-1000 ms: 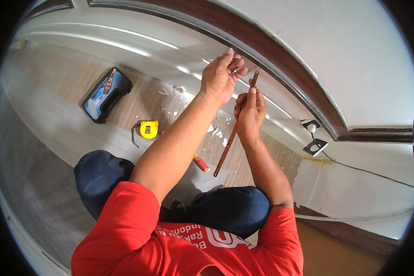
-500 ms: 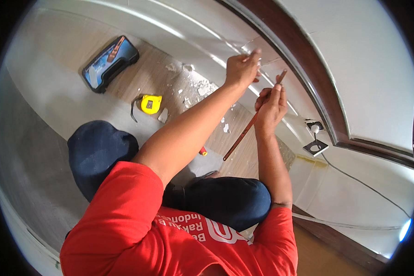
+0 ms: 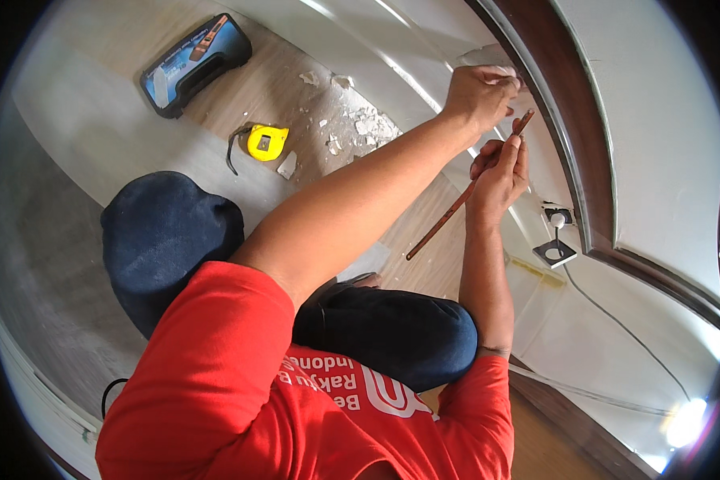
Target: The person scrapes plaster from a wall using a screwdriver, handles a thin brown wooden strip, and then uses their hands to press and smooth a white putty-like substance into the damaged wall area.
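My right hand (image 3: 498,178) is closed around a long, thin reddish-brown strip (image 3: 440,230), possibly a hacksaw blade. One end sticks up past my fingers toward the wall, while the other slants down over the floor. Just above it, my left hand (image 3: 478,100) is at the white wall panel (image 3: 420,40), beside the dark brown wooden trim (image 3: 564,76). Its fingers are pinched together; whatever they may hold is too small or hidden to make out. Broken white flakes (image 3: 368,124) lie on the floor along the foot of the wall.
On the floor at the left are a yellow tape measure (image 3: 266,142) with a black strap and a blue-and-black tool case (image 3: 196,64). A white plug sits in a wall socket (image 3: 558,218), its square frame (image 3: 554,254) hanging loose on the cable (image 3: 616,312).
Both hands, with the strip, appear farther right and slightly higher as the whole view has shifted. My left fingers have curled in closer to the wall. The right hand keeps its grip.
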Demonstrator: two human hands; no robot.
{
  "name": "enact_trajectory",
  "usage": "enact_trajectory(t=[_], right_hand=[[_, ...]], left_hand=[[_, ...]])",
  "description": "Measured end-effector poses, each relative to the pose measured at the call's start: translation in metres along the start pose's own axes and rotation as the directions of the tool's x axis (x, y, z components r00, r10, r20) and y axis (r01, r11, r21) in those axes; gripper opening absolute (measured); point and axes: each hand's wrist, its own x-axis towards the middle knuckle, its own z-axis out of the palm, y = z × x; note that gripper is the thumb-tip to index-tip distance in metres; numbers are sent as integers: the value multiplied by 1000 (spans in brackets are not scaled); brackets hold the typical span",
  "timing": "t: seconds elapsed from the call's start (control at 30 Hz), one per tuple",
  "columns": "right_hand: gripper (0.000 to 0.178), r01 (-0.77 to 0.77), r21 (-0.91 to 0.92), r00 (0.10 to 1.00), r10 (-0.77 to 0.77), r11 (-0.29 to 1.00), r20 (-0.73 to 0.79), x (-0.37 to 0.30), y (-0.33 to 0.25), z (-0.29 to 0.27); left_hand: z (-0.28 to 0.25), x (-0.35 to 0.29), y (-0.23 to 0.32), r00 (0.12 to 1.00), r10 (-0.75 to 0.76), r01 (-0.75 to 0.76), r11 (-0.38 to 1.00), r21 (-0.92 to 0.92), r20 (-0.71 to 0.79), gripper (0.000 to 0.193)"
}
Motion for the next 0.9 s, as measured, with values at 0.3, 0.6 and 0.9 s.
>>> enact_trajectory(t=[0.3, 0.6, 0.9], right_hand=[[38, 53, -142, 998, -48, 988, 37, 2, 1, -11], [41, 67, -153, 996, -57, 986, 67, 5, 4, -13], [43, 162, -324, 983, -125, 932, 131, 20, 9, -17]], left_hand=[[2, -4, 0, 1000, 7, -9, 996, -89, -14, 31], [7, 2, 13, 988, 28, -66, 965, -253, -150, 32], [-5, 3, 8, 994, 38, -33, 999, 43, -106, 29]])
